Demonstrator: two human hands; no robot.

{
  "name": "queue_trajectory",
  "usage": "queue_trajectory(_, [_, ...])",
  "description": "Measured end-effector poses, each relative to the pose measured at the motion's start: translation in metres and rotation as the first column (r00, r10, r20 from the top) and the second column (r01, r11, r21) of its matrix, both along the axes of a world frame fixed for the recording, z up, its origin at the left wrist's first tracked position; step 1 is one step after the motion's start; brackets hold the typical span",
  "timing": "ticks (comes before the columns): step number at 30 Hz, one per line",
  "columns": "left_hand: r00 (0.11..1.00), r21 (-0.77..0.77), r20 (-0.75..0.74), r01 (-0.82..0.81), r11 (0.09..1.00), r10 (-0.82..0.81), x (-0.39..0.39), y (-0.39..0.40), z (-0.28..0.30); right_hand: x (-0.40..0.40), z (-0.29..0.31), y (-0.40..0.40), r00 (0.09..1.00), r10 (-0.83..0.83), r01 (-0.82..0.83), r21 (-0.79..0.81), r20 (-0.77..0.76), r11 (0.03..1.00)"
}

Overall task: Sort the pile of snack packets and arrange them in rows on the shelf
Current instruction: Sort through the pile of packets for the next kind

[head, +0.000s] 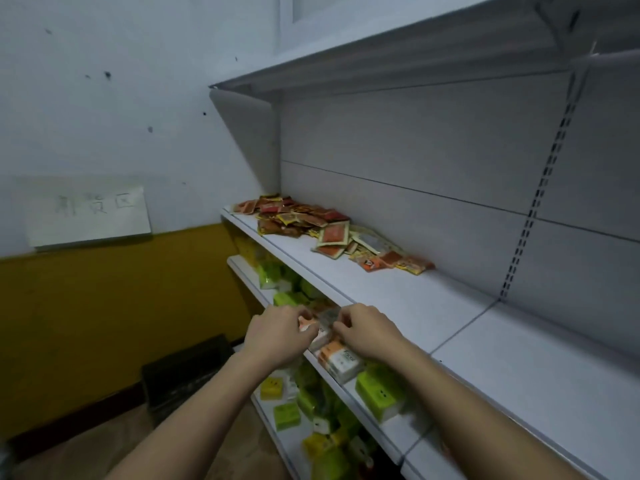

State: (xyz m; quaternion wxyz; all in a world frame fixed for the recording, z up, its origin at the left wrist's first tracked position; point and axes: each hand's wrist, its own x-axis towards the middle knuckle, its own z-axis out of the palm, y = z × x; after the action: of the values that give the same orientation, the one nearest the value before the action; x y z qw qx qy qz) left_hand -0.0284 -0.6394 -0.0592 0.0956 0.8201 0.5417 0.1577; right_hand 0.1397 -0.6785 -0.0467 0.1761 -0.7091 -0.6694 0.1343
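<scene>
A pile of red, orange and yellow snack packets (311, 221) lies along the back left of the white shelf (398, 292); a few more packets (394, 259) trail off to its right. In front of the shelf's front edge, my left hand (277, 329) and my right hand (367, 329) are held close together. Both pinch a small bunch of snack packets (320, 318) between them, with an orange-white corner showing by the left fingers. Most of the bunch is hidden by my fingers.
Lower shelves hold green, yellow and orange tissue-like packs (379, 394). Another shelf (381, 53) hangs overhead. A slotted upright (533, 199) runs down the back panel. A paper sign (86, 213) hangs on the left wall, and a dark crate (187, 372) sits on the floor.
</scene>
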Motion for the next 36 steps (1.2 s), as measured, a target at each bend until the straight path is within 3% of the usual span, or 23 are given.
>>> queue_trajectory(11, [1.000,0.033,-0.016,-0.022,0.999,0.023,-0.046,0.140,0.016,-0.040,0.006,0.149,0.997,0.033,-0.028,0.072,-0.071,0.997])
queue_trajectory(21, [0.997,-0.017,-0.040,-0.064,0.998,0.063,-0.067,0.337,-0.006,-0.077,-0.037,0.350,0.934,0.074,-0.065,0.037,-0.351,0.997])
queue_trajectory(36, [0.983,-0.088,0.159,-0.079,0.993,0.092,-0.138,0.601,-0.037,-0.130,-0.036,0.605,0.951,0.033,-0.021,0.043,-0.306,0.999])
